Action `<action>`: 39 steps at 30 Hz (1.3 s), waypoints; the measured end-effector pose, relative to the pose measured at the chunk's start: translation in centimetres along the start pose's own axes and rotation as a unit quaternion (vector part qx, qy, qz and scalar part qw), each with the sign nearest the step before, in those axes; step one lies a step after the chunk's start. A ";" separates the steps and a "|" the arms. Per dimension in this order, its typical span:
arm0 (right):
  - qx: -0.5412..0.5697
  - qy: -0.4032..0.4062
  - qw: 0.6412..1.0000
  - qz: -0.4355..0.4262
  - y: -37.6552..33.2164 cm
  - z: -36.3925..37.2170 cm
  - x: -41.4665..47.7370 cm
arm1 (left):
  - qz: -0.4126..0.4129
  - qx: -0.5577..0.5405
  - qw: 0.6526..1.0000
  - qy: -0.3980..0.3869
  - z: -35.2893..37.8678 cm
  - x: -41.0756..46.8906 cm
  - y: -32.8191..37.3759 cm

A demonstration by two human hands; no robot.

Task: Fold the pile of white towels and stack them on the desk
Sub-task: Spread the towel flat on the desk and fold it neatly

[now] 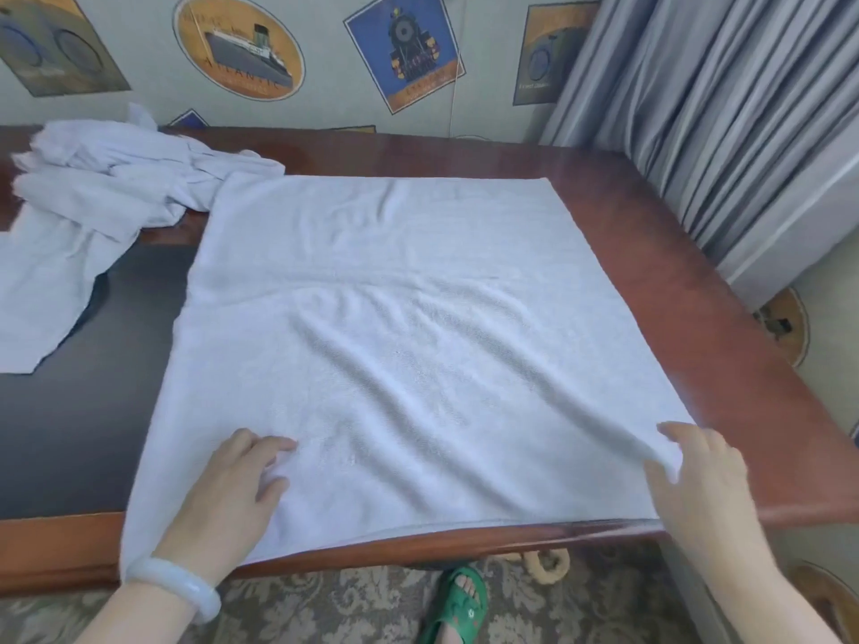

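Only one word is legible: "ATLANTIC", printed beneath the ocean liner on the oval ship emblem (239,46) on the wall. Lettering on the locomotive poster (405,51) beside it is too blurred to read.

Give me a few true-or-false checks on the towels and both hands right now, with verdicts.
1. The spread towel lies opened out on the desk. True.
2. The right hand holds nothing. False: it pinches the spread towel's near right corner.
3. The unfolded pile sits at the desk's far left. True.
4. A folded stack already stands on the desk. False: none is visible.
5. The left hand rests on the pile. False: it is on the spread towel, near its front edge.
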State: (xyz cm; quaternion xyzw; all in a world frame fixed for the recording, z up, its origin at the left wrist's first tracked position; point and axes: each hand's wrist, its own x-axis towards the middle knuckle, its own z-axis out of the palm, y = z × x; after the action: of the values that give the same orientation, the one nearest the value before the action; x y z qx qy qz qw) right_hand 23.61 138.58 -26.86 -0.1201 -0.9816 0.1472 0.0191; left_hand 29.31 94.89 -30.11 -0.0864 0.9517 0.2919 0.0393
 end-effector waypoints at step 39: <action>0.060 -0.149 0.821 -0.548 -21.2 10.9 -7.1 | -0.111 -0.076 0.964 0.229 -3.8 -10.3 -9.1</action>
State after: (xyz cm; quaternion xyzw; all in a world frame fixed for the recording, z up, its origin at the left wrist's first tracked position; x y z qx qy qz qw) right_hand 24.83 114.06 -31.11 0.4621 -0.8658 0.1874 -0.0425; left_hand 41.04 86.79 -30.63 -0.2588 0.8947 0.3297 -0.1544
